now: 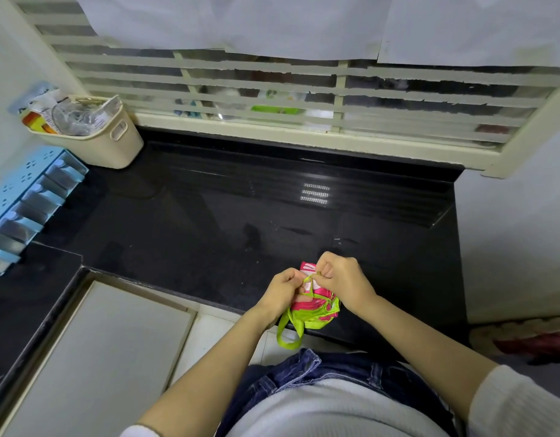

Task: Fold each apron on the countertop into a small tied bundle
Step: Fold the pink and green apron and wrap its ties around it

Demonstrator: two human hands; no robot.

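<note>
I am working on a folded pink and green apron (316, 307) sitting at the near edge of the black countertop (209, 216), with its green loop (288, 339) hanging over the edge. My left hand (283, 287) and right hand (341, 277) are curling tight just above it, each pinching the thin green tie (310, 279) between thumb and fingertips.

Left hand (283, 291), right hand (343, 279); curled, close together
</note>
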